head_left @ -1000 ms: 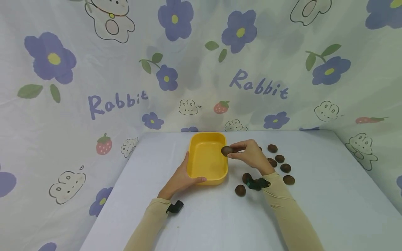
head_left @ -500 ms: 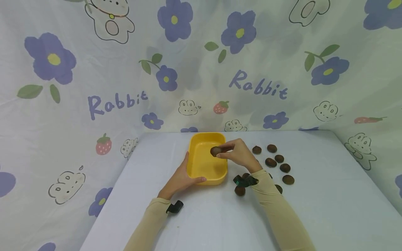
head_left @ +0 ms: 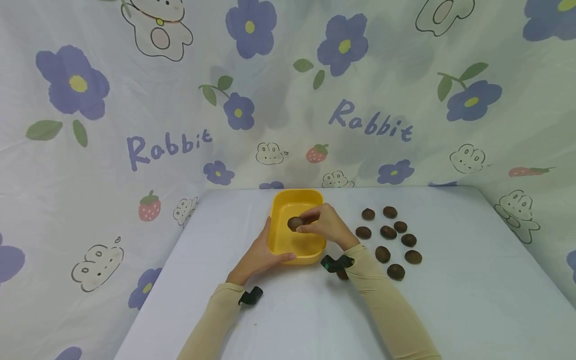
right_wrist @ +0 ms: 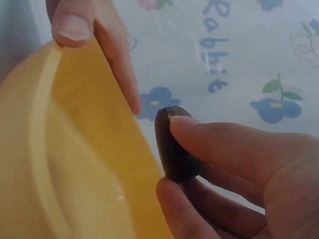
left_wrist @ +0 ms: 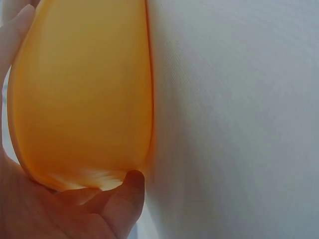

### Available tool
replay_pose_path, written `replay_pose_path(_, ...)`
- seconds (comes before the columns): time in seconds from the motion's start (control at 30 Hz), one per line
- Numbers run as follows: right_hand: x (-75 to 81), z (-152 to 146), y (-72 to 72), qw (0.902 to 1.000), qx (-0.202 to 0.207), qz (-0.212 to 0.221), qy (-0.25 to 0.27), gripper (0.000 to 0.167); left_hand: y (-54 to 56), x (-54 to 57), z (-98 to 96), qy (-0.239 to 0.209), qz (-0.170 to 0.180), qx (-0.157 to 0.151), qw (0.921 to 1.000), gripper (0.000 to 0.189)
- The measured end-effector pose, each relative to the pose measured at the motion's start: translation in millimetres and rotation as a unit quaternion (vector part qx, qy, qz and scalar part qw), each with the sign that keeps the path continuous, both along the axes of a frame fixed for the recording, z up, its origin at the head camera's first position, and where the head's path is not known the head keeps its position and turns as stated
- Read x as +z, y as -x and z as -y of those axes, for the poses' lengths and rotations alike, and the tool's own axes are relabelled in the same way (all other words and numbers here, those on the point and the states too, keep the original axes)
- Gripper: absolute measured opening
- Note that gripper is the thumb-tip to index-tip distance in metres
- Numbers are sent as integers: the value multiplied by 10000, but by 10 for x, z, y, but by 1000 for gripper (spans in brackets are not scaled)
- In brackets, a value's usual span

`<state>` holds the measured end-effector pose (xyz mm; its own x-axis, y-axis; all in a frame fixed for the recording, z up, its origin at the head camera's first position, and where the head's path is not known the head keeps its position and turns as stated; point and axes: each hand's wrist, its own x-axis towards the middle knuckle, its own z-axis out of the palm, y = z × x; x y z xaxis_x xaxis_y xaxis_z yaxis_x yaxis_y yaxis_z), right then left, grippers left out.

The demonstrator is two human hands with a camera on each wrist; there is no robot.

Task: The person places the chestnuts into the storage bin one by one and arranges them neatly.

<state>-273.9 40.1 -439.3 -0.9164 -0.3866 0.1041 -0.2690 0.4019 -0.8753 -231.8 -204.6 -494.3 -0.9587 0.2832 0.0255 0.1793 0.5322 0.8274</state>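
Note:
A yellow plastic bin (head_left: pixel 297 196) stands upright on the table, its bare floor showing around my right hand. With my left hand (head_left: pixel 262 253) I grip its near left corner, the thumb on the near rim and the fingers along the left side. In the left wrist view the bin's wall (left_wrist: pixel 89 89) fills the hand. My right hand (head_left: pixel 326 225) pinches a dark brown chestnut (head_left: pixel 294 223) between thumb and fingers, over the bin. Close up in the right wrist view, the chestnut (right_wrist: pixel 177 147) is still held, beside the bin's inner wall.
Several loose chestnuts (head_left: pixel 388 232) lie scattered right of the bin. Another chestnut (head_left: pixel 343 274) is partly hidden below the right wrist camera (head_left: pixel 336 263). A white cloth (head_left: pixel 288 320) covers the table, and a printed curtain (head_left: pixel 288 100) hangs behind.
My right hand has moved left with the chestnut, from the bin's right rim to over its middle. More of the loose chestnuts show now. My left hand and the bin stay put.

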Motion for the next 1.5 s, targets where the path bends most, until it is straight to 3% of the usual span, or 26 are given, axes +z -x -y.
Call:
replay_pose_path(0.3,-103,229,-27,9996,272,61,-105,32,-18,7,18,-13,-77,12,10000,134)
replay_pose_path(0.6,-199,367,-51,9964,601,-133,-581,24,-46,42,-9,229,289,194,9991,137)
replay_pose_path(0.93,-216,468,-76,9921,893,-4,-882,18,-34,24,-4,302,214,179,9992,138)
replay_pose_path(1.17,-248,502,-40,9877,1097,-171,-1097,16,-14,29,12,389,225,247,9987,142)
replay_pose_path(1.5,-253,553,-49,9848,1074,-33,-1361,14,7,-14,16,354,227,223,9989,143)
